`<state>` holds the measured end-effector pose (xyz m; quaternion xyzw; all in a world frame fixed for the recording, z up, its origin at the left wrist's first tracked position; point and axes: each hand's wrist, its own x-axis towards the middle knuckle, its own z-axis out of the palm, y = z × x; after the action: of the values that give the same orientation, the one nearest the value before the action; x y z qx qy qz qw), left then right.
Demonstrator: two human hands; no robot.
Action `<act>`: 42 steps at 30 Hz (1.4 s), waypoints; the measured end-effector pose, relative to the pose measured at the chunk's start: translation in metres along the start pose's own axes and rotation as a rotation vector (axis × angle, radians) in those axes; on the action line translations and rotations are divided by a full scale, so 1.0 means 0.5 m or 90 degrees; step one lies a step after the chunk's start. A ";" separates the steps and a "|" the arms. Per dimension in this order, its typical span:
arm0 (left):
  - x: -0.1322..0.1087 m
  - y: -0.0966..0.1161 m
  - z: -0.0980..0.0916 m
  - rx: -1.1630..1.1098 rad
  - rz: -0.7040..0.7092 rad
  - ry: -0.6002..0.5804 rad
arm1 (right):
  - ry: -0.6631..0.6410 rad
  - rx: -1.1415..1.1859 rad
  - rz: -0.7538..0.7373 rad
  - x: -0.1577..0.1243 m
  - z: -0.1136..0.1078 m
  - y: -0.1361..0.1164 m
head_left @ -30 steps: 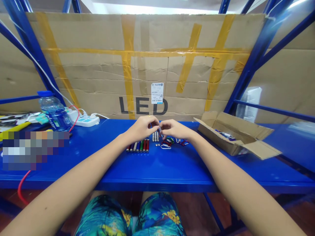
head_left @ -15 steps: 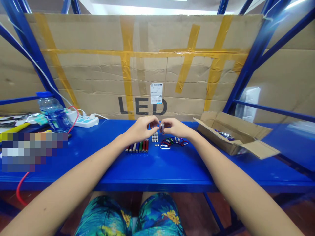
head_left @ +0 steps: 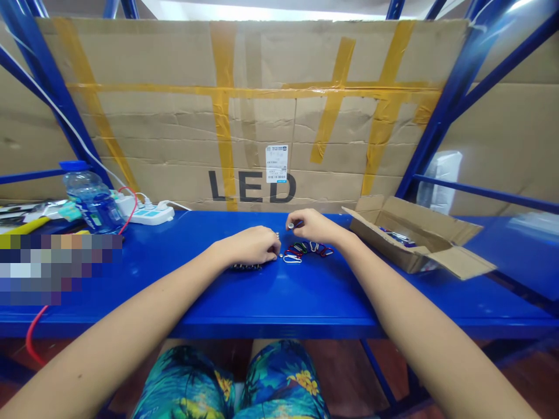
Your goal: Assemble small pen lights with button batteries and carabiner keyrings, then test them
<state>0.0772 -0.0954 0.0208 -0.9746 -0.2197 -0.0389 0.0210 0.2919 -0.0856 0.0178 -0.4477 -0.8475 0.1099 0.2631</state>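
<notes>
From here, the right hand (head_left: 309, 224) pinches a small silver-ended piece (head_left: 290, 226) at the left hand (head_left: 257, 244)'s two o'clock; left fingers curl by a silver disc (head_left: 281, 255), can't tell if gripping. Piece seems light, stiff, slippery: pinch its sides.

We've got a blue metal table (head_left: 305, 297) stretching across the view, glossy enough to catch a bit of shine. Behind it there's basically a wall of cardboard (head_left: 170, 134), creased all over, with yellow-brown tape (head_left: 223, 116) criss-crossing it, plus a white label (head_left: 276, 164) and big black "LED" lettering (head_left: 243, 187) down low. Blue metal posts (head_left: 432, 125) frame both sides, and we can see more cardboard sheeting (head_left: 502, 139) past them. Up top it's a pale, bright ceiling (head_left: 262, 9); under the table, reddish-brown floor (head_left: 340, 372).
</notes>
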 end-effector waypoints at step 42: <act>0.011 -0.012 0.001 -0.086 0.031 0.413 | -0.086 0.310 0.011 0.002 0.009 -0.020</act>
<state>0.0798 -0.0877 0.0211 -0.9155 -0.1751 -0.3612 0.0265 0.2819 -0.0904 0.0185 -0.3703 -0.8078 0.3423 0.3051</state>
